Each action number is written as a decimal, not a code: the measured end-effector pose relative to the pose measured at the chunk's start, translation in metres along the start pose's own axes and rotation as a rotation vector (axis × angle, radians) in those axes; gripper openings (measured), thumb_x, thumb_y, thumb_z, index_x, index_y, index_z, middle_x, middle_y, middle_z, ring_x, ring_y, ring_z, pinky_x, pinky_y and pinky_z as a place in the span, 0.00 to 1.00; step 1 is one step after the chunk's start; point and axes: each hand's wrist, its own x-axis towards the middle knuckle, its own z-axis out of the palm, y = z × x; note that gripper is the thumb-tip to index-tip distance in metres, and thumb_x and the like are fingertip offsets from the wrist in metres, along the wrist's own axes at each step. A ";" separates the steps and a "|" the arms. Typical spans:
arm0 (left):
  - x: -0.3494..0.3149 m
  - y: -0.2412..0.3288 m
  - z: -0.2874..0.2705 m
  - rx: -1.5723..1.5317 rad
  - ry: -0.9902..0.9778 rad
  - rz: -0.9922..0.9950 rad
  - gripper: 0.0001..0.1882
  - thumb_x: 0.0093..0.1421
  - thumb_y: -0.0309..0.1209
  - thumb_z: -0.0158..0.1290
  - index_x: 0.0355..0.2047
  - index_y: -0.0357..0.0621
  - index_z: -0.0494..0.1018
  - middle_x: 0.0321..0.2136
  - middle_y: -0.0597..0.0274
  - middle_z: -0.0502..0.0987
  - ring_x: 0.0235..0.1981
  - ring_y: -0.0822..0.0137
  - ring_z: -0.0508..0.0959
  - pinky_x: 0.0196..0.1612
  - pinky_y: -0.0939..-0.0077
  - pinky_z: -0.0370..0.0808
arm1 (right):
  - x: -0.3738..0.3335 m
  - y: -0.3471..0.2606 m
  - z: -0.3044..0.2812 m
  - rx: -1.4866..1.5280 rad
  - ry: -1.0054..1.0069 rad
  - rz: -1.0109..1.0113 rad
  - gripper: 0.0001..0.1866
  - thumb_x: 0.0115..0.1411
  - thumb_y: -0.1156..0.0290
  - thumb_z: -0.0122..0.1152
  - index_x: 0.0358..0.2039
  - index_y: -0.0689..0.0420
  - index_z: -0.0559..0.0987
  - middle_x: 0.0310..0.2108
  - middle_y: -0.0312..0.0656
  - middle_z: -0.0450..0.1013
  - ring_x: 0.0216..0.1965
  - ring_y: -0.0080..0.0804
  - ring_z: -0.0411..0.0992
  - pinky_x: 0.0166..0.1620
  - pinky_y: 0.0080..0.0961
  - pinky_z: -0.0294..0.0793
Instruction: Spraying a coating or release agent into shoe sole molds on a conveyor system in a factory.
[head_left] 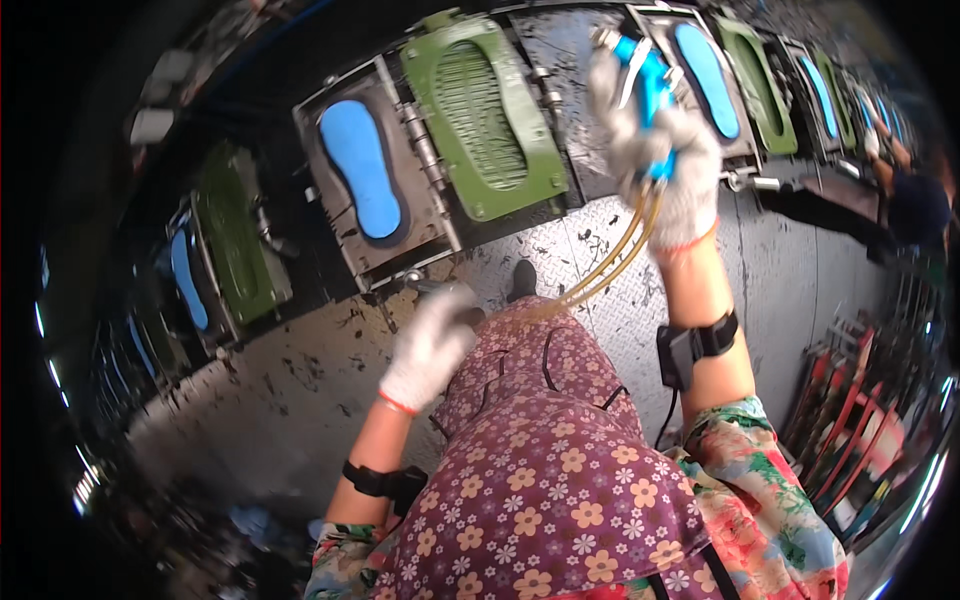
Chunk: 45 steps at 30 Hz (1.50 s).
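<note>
The person stands on a grey metal floor [600, 250] of raised tread plate, which runs as a narrow strip between their body and a curved row of open shoe-sole moulds on the far side; the floor widens to the left, where it is scuffed and stained, and that is the most open room in view. The right hand [668, 165], in a white knit glove, is raised to the far right and closed around a blue spray gun [648, 85], whose nozzle end points up toward the moulds; yellowish hoses [615, 262] hang from its grip down toward the person's waist. The left hand [432, 345], also gloved in white, is lower and nearer, fingers curled near the lower corner of the nearest mould; whether it grips anything I cannot tell. That grey mould base [375, 185] holds a blue sole [360, 168], and its green hinged lid [485, 115] stands open just to the right, ribbed inside. More green lids and blue soles repeat along the row to the left and far right. At the far right another person [905, 205] in dark clothing reaches toward the moulds. Near right, red and metal frames [860, 420] crowd the edge of the floor.
</note>
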 end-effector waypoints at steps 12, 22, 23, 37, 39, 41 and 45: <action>0.263 -0.043 -0.044 0.905 0.442 -0.061 0.16 0.64 0.37 0.51 0.49 0.45 0.77 0.48 0.43 0.79 0.51 0.43 0.79 0.55 0.52 0.76 | -0.177 0.060 -0.049 -0.195 0.371 0.132 0.43 0.49 0.74 0.66 0.68 0.65 0.62 0.59 0.54 0.72 0.55 0.49 0.77 0.26 0.18 0.81; 0.179 0.038 -0.008 0.781 -0.677 -0.311 0.16 0.65 0.39 0.51 0.46 0.43 0.77 0.42 0.45 0.82 0.48 0.44 0.79 0.54 0.55 0.76 | -0.204 0.035 -0.067 -0.163 0.361 -0.036 0.46 0.48 0.72 0.67 0.68 0.68 0.61 0.55 0.56 0.72 0.52 0.45 0.78 0.26 0.18 0.84; 0.180 0.034 -0.010 0.782 -0.675 -0.311 0.16 0.65 0.39 0.51 0.46 0.43 0.77 0.42 0.45 0.82 0.48 0.44 0.79 0.54 0.55 0.76 | -0.203 0.034 -0.065 -0.171 0.365 -0.032 0.46 0.48 0.72 0.67 0.68 0.68 0.61 0.55 0.55 0.72 0.52 0.44 0.78 0.26 0.17 0.84; 0.198 0.019 0.019 0.900 -0.496 -0.103 0.13 0.54 0.33 0.57 0.39 0.41 0.78 0.40 0.48 0.83 0.43 0.50 0.82 0.51 0.60 0.79 | -0.217 -0.001 -0.056 -0.288 0.450 -0.009 0.49 0.49 0.68 0.68 0.71 0.63 0.58 0.56 0.51 0.73 0.53 0.40 0.78 0.28 0.17 0.81; 0.179 0.062 0.038 0.634 -0.630 -0.310 0.17 0.54 0.34 0.57 0.42 0.38 0.79 0.39 0.50 0.83 0.45 0.53 0.83 0.53 0.63 0.78 | -0.213 -0.013 -0.057 -0.357 0.444 0.022 0.49 0.49 0.67 0.67 0.71 0.62 0.59 0.56 0.50 0.74 0.53 0.39 0.78 0.28 0.17 0.80; 0.156 0.059 0.054 0.576 -0.377 -0.191 0.17 0.55 0.33 0.56 0.44 0.37 0.79 0.41 0.50 0.83 0.47 0.52 0.83 0.54 0.62 0.78 | -0.198 -0.022 -0.038 -0.417 0.452 0.078 0.47 0.49 0.68 0.65 0.71 0.61 0.60 0.57 0.50 0.73 0.53 0.38 0.78 0.28 0.16 0.79; 0.137 0.106 0.112 0.462 -0.685 -0.208 0.17 0.57 0.31 0.53 0.47 0.39 0.77 0.48 0.51 0.81 0.52 0.55 0.80 0.58 0.62 0.76 | -0.159 -0.032 -0.032 -0.701 0.518 0.342 0.46 0.48 0.75 0.58 0.71 0.57 0.61 0.51 0.45 0.74 0.44 0.29 0.78 0.29 0.17 0.78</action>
